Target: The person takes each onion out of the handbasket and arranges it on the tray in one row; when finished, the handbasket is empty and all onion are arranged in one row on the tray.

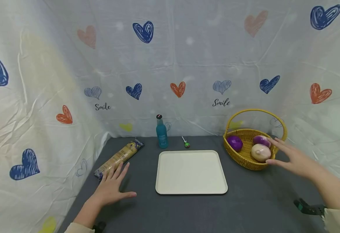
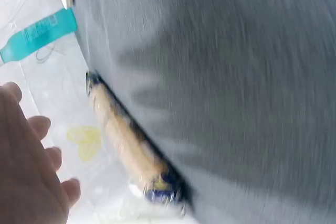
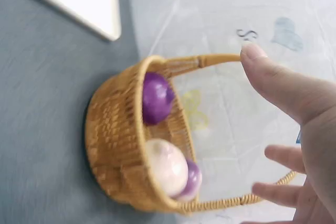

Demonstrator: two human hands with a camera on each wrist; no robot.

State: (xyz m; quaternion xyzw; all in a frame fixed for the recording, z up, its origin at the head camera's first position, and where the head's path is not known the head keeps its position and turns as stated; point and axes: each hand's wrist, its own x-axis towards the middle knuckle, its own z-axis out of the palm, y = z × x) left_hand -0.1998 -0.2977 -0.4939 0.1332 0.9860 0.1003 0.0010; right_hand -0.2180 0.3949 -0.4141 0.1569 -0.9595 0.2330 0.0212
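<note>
My left hand (image 1: 109,190) hovers over the table's left side, fingers spread, holding nothing. Just beyond its fingertips lies a long clear-wrapped package (image 1: 119,156) with yellowish contents, perhaps noodles; the left wrist view shows the package (image 2: 126,142) apart from the fingers. At the right, my right hand (image 1: 296,160) is held beside a yellow wicker basket (image 1: 245,164), its thumb and fingers extended. Inside the basket (image 3: 113,129) are a dark purple onion-like ball (image 3: 156,98), a whitish round vegetable (image 3: 168,167) and a purple-and-white one (image 3: 192,179). Whether the right fingers touch the basket, I cannot tell.
A cream rectangular tray (image 1: 191,173) lies mid-table. Behind it are a blue bottle (image 1: 162,133), standing upright, and a small green lollipop (image 1: 187,144). A white curtain (image 1: 187,58) printed with hearts hangs along the back and sides of the grey table (image 1: 193,213).
</note>
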